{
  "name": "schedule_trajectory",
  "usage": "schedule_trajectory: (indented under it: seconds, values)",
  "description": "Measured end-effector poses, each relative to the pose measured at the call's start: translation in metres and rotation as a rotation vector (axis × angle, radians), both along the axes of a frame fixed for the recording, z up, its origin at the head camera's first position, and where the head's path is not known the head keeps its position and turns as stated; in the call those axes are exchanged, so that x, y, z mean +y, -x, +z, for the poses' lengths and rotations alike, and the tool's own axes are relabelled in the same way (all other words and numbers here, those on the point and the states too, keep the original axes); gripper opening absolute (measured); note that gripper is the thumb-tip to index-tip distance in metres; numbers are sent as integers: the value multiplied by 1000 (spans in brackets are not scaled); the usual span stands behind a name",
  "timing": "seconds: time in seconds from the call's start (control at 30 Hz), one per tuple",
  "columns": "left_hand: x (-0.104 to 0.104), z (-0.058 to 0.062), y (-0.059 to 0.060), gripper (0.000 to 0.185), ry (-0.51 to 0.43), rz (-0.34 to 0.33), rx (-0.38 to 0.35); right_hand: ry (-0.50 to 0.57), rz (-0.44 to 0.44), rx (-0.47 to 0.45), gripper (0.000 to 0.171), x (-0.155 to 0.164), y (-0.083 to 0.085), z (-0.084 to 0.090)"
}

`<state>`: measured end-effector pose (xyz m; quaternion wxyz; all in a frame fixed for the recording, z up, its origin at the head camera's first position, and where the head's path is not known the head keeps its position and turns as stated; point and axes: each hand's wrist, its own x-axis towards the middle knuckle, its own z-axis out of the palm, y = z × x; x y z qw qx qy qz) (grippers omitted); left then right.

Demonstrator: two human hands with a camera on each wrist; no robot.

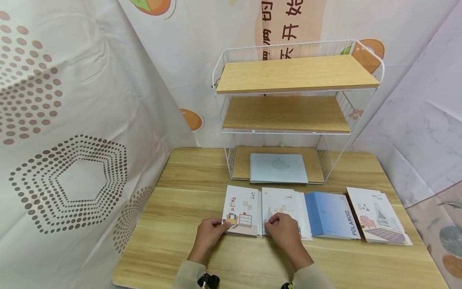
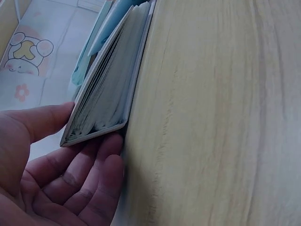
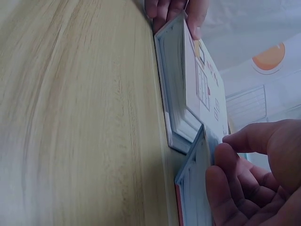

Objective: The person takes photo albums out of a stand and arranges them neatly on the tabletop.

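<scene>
While L hand pinches leftmost book corner, R hand prob. grips next book, just beside.

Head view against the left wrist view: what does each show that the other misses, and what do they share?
Only the head view shows the white wire shelf rack with a pale blue book on its bottom board, the blue Polaroid book, the rightmost illustrated book, and the right hand on the second book.

Only the left wrist view shows the page edges of the leftmost book close up, its corner lifted off the table.

Both show the left hand gripping that book and the wooden table.
</scene>
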<state>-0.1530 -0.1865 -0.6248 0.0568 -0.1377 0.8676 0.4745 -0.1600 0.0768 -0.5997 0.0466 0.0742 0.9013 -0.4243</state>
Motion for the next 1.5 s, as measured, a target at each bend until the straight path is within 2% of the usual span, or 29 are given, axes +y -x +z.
schedule_trajectory:
  seconds: [0.13, 0.33, 0.7, 0.93, 1.13, 1.3, 1.5]
  values:
    - [-1, 3, 1, 28, 59, -30, -8, -9, -3, 5, 9, 4, 1, -3]
    - [-1, 6, 3, 33, 41, -42, -14, 7, 0, 21, 9, 10, 0, -5]
    - [5, 16, 19, 50, 41, 17, 36, 8, 0, 5, 14, 24, -1, 2]
    - [7, 25, 25, 50, 26, 53, 39, 21, 2, -7, 13, 30, 1, 0]
    - [9, 30, 29, 51, 18, 38, 61, 37, 10, -14, 11, 38, 5, -1]
    - [12, 35, 33, 52, 20, 24, 73, 74, 0, -30, 22, 46, 8, 2]
    - [17, 39, 39, 52, 58, -6, 104, 17, 14, -36, 26, 53, 13, 5]
